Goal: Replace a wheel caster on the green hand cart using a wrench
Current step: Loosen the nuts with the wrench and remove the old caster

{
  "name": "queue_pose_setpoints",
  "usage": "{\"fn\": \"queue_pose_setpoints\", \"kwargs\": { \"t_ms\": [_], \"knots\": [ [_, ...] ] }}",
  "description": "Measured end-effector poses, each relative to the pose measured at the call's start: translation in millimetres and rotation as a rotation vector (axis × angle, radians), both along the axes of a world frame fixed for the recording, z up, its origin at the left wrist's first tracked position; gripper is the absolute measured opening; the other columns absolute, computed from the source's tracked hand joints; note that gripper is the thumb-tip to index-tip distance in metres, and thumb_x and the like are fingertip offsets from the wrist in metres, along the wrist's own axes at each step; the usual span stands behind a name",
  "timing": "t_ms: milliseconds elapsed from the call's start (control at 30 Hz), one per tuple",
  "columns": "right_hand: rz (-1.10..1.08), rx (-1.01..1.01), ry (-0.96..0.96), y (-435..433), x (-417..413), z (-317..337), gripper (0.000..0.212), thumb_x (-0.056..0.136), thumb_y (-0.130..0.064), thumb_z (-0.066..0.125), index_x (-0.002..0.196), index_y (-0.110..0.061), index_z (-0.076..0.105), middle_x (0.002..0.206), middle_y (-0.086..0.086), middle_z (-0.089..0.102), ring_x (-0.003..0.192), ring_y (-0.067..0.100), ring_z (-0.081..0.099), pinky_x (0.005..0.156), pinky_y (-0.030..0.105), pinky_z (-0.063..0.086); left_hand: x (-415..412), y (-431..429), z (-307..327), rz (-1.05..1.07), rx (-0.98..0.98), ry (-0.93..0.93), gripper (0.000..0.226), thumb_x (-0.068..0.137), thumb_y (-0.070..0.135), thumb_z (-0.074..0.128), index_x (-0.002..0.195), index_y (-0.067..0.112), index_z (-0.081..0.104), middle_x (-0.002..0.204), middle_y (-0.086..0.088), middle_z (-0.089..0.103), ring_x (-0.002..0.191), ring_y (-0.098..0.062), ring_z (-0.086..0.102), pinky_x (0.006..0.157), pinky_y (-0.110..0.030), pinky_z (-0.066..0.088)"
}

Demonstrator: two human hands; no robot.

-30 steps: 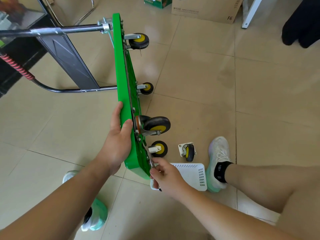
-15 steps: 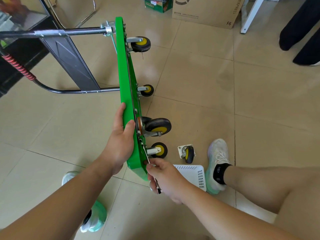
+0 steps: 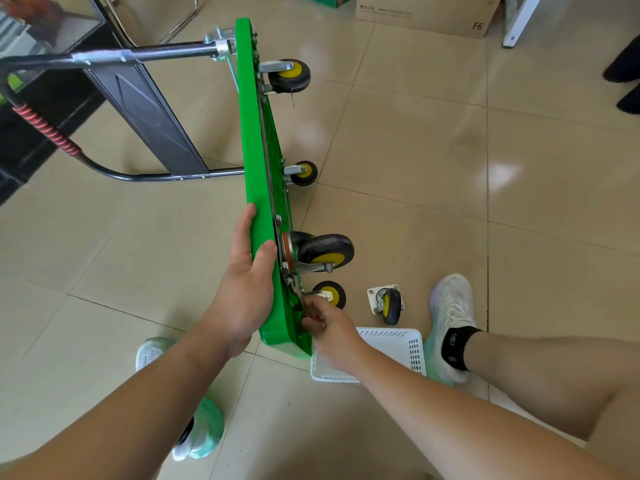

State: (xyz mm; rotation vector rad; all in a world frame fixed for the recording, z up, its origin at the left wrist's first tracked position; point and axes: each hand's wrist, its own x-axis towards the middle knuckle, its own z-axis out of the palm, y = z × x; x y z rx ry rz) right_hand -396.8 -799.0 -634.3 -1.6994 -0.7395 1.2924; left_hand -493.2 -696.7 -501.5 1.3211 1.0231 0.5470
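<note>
On beige tiled floor, green cart on edge, cardboard box

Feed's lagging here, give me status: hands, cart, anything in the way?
Left hand grips cart edge, cart tipped on its side. Right hand holds wrench at the underside, near corner. Loose caster and basket on floor beside, not blocking.

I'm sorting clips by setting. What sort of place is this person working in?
Probably an indoor office or storeroom, not a workshop: glossy beige floor tiles, a cardboard box on the floor, and a black furniture leg beside the green hand cart.
</note>
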Motion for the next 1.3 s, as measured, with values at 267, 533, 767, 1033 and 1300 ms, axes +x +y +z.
{"fn": "queue_pose_setpoints", "kwargs": {
  "t_ms": [267, 533, 767, 1033, 1300],
  "knots": [
    [-0.022, -0.023, 0.017, -21, 11, -1, 0.027, 0.102, -0.002, 0.050, 0.118, -0.020, 0.061, 0.093, 0.002, 0.064, 0.080, 0.017, 0.059, 0.076, 0.021, 0.053, 0, -1, 0, 0.002, -0.016, -0.017, 0.051, 0.109, 0.033, 0.037, 0.139, 0.073, 0.028, 0.141, 0.010, 0.058, 0.118, -0.027, 0.066, 0.097, -0.058, 0.055],
    [0.001, -0.079, 0.008, -52, -1, 36, 0.024, 0.105, -0.020, 0.049, 0.125, -0.028, 0.061, 0.079, -0.009, 0.056, 0.062, 0.006, 0.047, 0.065, 0.021, 0.042, 2, -3, 5, 0.006, -0.019, -0.011, 0.052, 0.110, 0.031, 0.037, 0.142, 0.070, 0.027, 0.143, 0.009, 0.057, 0.119, -0.027, 0.065, 0.098, -0.057, 0.055],
    [-0.077, -0.085, 0.235, -49, -14, 60, 0.022, 0.107, -0.016, 0.043, 0.121, -0.012, 0.059, 0.075, 0.001, 0.049, 0.045, 0.008, 0.038, 0.047, 0.023, 0.034, 0, -4, 5, -0.001, 0.004, -0.007, 0.051, 0.102, 0.040, 0.040, 0.132, 0.079, 0.028, 0.144, 0.012, 0.056, 0.125, -0.025, 0.062, 0.105, -0.056, 0.050],
    [-0.100, -0.076, 0.371, -42, -18, 79, 0.021, 0.108, -0.016, 0.043, 0.119, -0.009, 0.059, 0.076, 0.002, 0.047, 0.045, 0.012, 0.036, 0.047, 0.024, 0.029, 0, -3, 1, 0.006, 0.009, -0.010, 0.050, 0.108, 0.034, 0.039, 0.140, 0.071, 0.029, 0.143, 0.012, 0.058, 0.125, -0.023, 0.061, 0.107, -0.055, 0.049],
    [-0.118, -0.085, 0.408, -41, -16, 83, 0.023, 0.108, -0.017, 0.043, 0.122, -0.010, 0.060, 0.077, 0.002, 0.048, 0.048, 0.012, 0.037, 0.046, 0.025, 0.028, 1, -2, 1, 0.001, 0.015, -0.016, 0.052, 0.108, 0.034, 0.038, 0.121, 0.084, 0.031, 0.145, 0.012, 0.056, 0.126, -0.024, 0.061, 0.106, -0.056, 0.050]
  ]
}}
